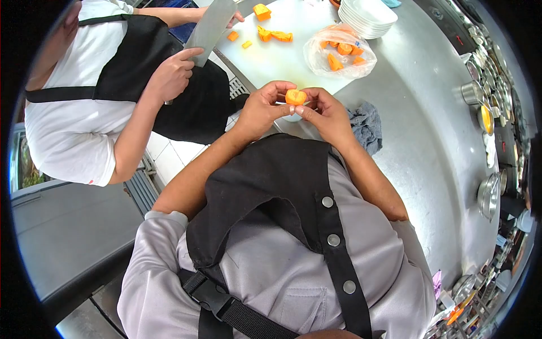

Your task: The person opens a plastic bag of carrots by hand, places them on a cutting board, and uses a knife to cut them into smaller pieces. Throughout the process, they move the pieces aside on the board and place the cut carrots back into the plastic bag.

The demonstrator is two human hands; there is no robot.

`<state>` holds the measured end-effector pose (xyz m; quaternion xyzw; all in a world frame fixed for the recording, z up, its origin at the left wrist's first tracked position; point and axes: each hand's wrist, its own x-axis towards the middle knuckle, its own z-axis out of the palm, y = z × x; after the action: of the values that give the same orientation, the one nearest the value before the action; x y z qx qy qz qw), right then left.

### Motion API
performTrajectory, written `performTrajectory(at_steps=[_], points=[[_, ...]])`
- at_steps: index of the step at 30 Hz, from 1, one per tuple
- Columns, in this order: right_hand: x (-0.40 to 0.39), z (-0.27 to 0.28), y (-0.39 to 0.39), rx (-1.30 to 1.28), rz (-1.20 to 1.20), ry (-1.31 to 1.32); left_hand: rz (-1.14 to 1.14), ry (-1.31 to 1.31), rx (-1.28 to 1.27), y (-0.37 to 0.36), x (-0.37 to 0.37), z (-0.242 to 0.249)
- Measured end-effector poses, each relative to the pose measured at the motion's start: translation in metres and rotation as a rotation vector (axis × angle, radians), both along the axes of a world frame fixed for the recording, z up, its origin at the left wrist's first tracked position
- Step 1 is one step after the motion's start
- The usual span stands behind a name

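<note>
at left, a co-worker's hand [171,76] holds a broad blade [212,31]. mid-view, the wearer's left hand [261,110] pinches one side of a chunky orange piece [296,97], which sits between the 2 hands, neither nearer, its long axis unclear. the right hand [328,117] grips the other side. further right, a grey cloth [367,127] lies on the worktop [420,164]. no brand or lettering is readable.

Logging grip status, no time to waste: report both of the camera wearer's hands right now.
Left hand: closed, holding the orange vegetable piece.
Right hand: closed, holding the same piece.
</note>
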<state>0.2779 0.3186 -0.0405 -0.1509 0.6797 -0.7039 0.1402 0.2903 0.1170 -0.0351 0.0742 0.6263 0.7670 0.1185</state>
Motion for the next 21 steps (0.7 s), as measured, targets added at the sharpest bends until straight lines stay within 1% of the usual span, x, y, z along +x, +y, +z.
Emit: performTrajectory(at_steps=[8,13,15,17,19,21], points=[[-0.002,-0.012,0.003,0.037,-0.008,0.007,-0.013,-0.024,-0.035,-0.001,-0.003,-0.007],[-0.003,-0.024,0.004,0.022,-0.028,-0.005,0.013,0.001,-0.07,-0.005,0.003,0.007],[-0.004,-0.028,0.005,0.018,-0.038,-0.01,0.024,0.02,0.004,-0.012,0.009,0.015],[-0.002,-0.027,0.007,0.01,-0.047,-0.017,0.059,0.035,0.019,-0.019,0.017,0.027],[-0.001,-0.024,0.01,-0.003,-0.037,-0.085,0.123,-0.018,0.252,-0.038,0.022,0.035],[-0.002,-0.025,0.011,-0.006,-0.036,-0.09,0.248,0.067,0.136,-0.065,0.02,0.042]])
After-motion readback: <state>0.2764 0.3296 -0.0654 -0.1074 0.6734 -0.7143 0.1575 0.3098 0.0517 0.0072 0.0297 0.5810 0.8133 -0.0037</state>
